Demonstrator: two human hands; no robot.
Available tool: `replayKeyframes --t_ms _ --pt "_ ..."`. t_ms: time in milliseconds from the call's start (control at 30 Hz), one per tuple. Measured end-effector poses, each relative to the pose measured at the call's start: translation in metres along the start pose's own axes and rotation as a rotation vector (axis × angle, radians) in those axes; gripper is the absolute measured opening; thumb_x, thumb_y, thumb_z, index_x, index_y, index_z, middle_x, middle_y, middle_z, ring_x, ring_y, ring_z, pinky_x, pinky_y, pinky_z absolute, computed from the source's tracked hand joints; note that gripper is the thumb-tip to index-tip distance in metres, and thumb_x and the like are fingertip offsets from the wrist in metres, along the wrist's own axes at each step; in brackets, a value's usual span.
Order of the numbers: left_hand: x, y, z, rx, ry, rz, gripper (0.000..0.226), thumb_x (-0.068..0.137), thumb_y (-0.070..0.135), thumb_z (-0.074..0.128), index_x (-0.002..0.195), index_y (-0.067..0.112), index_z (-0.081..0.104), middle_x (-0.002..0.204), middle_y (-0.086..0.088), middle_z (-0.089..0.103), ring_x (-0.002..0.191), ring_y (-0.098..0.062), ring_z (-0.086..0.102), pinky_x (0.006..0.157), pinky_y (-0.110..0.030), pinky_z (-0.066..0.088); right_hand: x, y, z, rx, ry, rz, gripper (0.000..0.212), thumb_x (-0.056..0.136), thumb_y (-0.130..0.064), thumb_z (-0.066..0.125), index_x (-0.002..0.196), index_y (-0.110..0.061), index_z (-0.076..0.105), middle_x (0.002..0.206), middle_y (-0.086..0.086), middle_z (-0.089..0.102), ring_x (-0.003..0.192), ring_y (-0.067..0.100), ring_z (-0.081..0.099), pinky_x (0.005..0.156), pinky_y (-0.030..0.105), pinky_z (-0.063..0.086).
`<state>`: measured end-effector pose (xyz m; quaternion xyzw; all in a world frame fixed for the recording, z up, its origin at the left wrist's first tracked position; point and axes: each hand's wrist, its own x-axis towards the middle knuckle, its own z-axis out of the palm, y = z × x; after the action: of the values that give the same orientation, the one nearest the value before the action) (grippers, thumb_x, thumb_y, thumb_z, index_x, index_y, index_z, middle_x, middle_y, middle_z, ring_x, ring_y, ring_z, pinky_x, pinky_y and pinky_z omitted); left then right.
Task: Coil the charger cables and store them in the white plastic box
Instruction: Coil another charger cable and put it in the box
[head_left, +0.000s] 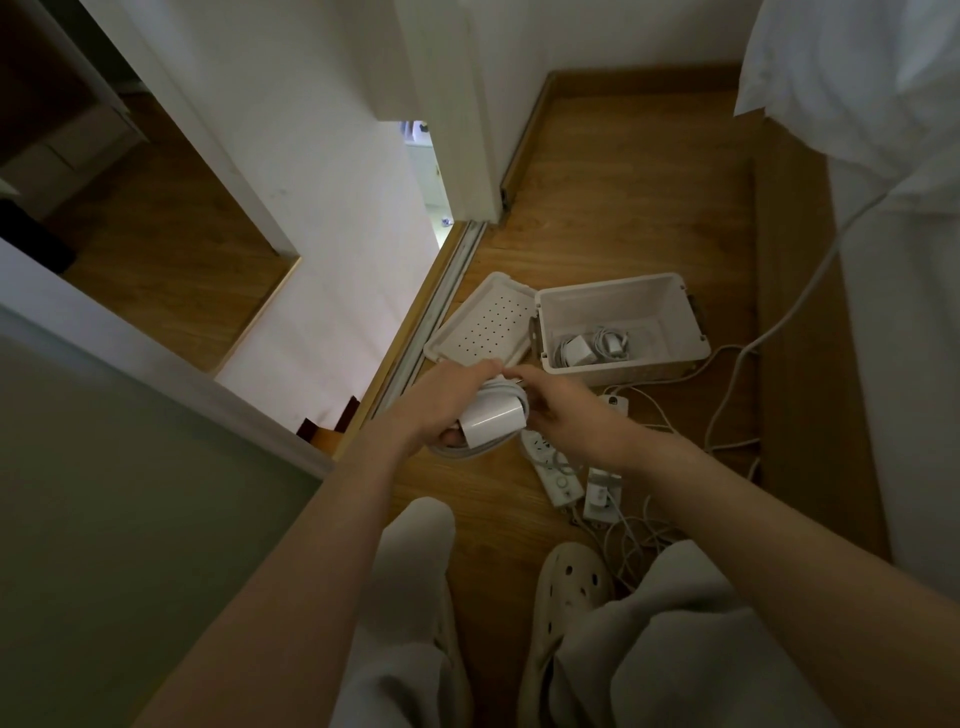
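My left hand (441, 402) grips a white charger brick (493, 423) together with its coiled white cable (457, 451), held above the wooden floor. My right hand (563, 402) pinches the cable's end at the top of the coil, right beside the left fingers. Beyond the hands stands the open white plastic box (670, 358), with two coiled chargers (592, 345) lying on its bottom. Its perforated lid (483, 322) leans open to the left of the box.
White power strips (553, 470) and loose tangled cables (639, 535) lie on the floor under my right arm. A long white cable (779, 322) runs up to the white bedding at right. A sliding-door track (441, 306) borders the left. My knees and a perforated slipper (571, 582) are below.
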<state>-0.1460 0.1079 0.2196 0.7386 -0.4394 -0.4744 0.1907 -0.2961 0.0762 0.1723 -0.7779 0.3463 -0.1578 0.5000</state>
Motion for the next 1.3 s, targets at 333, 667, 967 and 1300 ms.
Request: replayKeyframes --t_ms 333,667,967,1300 --pt "0.004 -0.003 0.0 0.0 -0.037 0.011 0.032 0.095 0.049 0.041 0.092 0.021 0.056 0.079 0.0 0.059 0.065 -0.011 0.058 0.047 -0.015 0.045 -0.001 0.013 -0.024 -0.631 -0.107 -0.098 0.015 0.097 -0.028 0.045 0.083 -0.033 0.049 0.071 -0.02 0.045 0.076 0.005 0.041 0.091 0.03 0.035" --pt "0.009 -0.008 0.0 0.189 0.017 0.216 0.04 0.097 0.046 0.036 0.113 0.013 0.052 0.099 -0.005 0.057 0.089 -0.024 0.061 0.072 -0.039 0.056 -0.003 0.001 -0.029 -0.73 0.236 -0.038 0.033 0.097 -0.04 0.041 0.092 -0.019 0.066 0.073 -0.008 0.052 0.068 0.009 0.051 0.066 0.018 0.039" --pt "0.021 -0.021 0.005 0.465 0.126 0.35 0.037 0.092 0.037 0.052 0.12 0.017 0.038 0.128 -0.009 0.036 0.112 -0.022 0.047 0.094 -0.04 0.05 -0.002 -0.007 -0.026 -0.654 0.281 0.066 0.033 0.097 -0.038 0.043 0.096 -0.019 0.07 0.077 -0.002 0.067 0.06 0.01 0.058 0.059 0.025 0.051" --pt "0.028 -0.027 0.015 0.353 0.363 0.24 0.047 0.095 0.031 0.05 0.13 0.011 0.025 0.133 -0.012 0.022 0.108 -0.023 0.046 0.089 -0.032 0.049 0.001 -0.01 0.001 -0.588 0.208 0.121 0.032 0.1 -0.031 0.035 0.095 -0.012 0.059 0.081 0.004 0.062 0.071 0.018 0.058 0.063 0.029 0.045"
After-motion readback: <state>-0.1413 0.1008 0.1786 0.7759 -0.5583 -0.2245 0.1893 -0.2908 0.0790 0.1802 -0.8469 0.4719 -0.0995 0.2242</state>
